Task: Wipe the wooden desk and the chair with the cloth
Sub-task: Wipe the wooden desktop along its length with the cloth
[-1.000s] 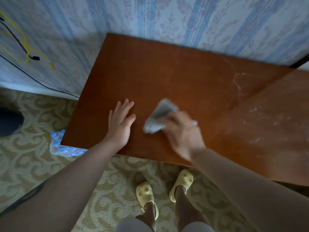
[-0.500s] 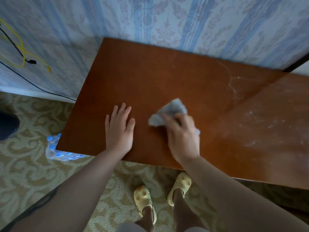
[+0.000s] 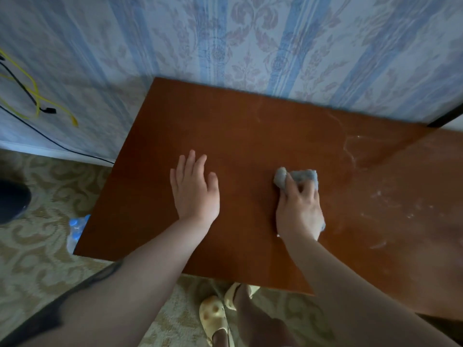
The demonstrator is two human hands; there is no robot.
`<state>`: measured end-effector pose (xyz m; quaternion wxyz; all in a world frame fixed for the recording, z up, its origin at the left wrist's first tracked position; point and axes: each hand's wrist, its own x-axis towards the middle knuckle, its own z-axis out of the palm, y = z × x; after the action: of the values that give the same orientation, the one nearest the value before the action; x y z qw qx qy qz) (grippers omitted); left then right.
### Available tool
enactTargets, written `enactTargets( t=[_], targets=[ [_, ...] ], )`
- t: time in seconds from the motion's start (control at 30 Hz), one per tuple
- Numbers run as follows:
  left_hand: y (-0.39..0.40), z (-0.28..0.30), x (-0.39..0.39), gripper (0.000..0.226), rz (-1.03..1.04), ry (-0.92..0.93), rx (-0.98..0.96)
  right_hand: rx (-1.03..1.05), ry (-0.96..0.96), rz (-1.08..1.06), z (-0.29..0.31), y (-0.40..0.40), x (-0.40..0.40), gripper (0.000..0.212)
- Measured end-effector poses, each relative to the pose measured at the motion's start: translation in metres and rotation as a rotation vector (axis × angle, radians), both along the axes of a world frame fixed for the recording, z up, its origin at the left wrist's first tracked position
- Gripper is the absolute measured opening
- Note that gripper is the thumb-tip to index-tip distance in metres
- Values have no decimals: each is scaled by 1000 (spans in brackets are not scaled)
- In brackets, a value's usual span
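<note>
Your right hand (image 3: pixel 299 209) grips the crumpled grey cloth (image 3: pixel 298 177) on the smooth desk (image 3: pixel 250 136). Left hand (image 3: pixel 194 189) lies flat, fingers straight. Dusty streaks lie rightward.

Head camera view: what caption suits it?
Right hand presses a grey cloth on the wooden desk; left hand rests flat.

— What sort of place was it?
— A room in a home. The wall (image 3: pixel 250 41) wore striped floral wallpaper, a patterned carpet (image 3: pixel 37 266) covered the floor, and a wooden desk (image 3: pixel 238 136) stood against the wall.
— Anything else?
— The person wore yellow house slippers (image 3: pixel 215 319), and loose cables (image 3: pixel 32 101) hung by the baseboard.
</note>
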<state>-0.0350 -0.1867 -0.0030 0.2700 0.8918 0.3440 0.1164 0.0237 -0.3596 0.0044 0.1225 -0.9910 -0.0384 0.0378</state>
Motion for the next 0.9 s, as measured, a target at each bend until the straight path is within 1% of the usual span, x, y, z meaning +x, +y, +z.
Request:
enactTargets(
  t=[0.03,0.07,0.1,0.13,0.2,0.23,0.27,0.3,0.33,0.37,0.4,0.43,0.47,0.53,0.6,0.63,0.67,0.7,0.73,0.77,0.8,0.83,0.87,0.9],
  targets=[
    [3,0,12,45,7,13,17,-69,35,1,1,6,-2,46],
    [7,-1,22,46,15,29,35,-78,47,40,3,19,-6,48],
    [11,-2,32,46,25,51,51,-32,38,129,4,35,-7,49],
    [16,-3,39,46,37,75,60,33,56,278,4,50,-9,49],
    [24,-5,51,45,47,111,79,154,67,599,5,72,0,41],
    [28,-6,54,45,34,129,103,208,4,660,7,73,12,38],
    [32,-8,58,45,14,146,132,255,-68,604,9,67,29,36],
    [36,-9,61,45,-2,157,158,276,-133,460,7,54,48,36],
    [38,-11,64,45,-12,156,178,243,-142,286,4,40,67,38],
    [40,-12,66,46,-23,154,187,139,-97,153,-1,25,81,41],
    [39,-12,66,46,-32,153,192,22,-33,83,-5,12,86,43],
    [38,-13,67,47,-36,151,198,-31,-17,60,-8,9,86,45],
    [37,-14,67,47,-35,151,204,-38,-29,69,-8,16,83,46],
    [36,-14,66,47,-34,159,206,33,-57,204,-7,47,71,49],
    [37,-13,66,46,-41,169,198,113,-42,517,-6,82,61,46],
    [38,-13,67,47,-44,181,195,152,1,685,-3,95,64,42],
    [39,-14,67,47,-46,195,194,189,56,792,3,104,76,38],
    [40,-14,68,48,-45,212,195,239,107,828,9,107,92,36],
    [40,-14,68,49,-42,225,192,308,85,795,11,104,107,35],
    [39,-13,68,49,-38,232,187,360,-7,689,12,98,123,35],
    [40,-14,69,49,-35,235,182,360,-84,524,10,89,139,35],
    [40,-14,70,49,-32,234,181,295,-87,340,3,79,152,36],
    [39,-14,70,49,-32,227,185,195,-50,189,-2,73,155,38],
    [39,-14,69,49,-35,215,195,108,-63,135,-9,72,149,41]
  ],
)
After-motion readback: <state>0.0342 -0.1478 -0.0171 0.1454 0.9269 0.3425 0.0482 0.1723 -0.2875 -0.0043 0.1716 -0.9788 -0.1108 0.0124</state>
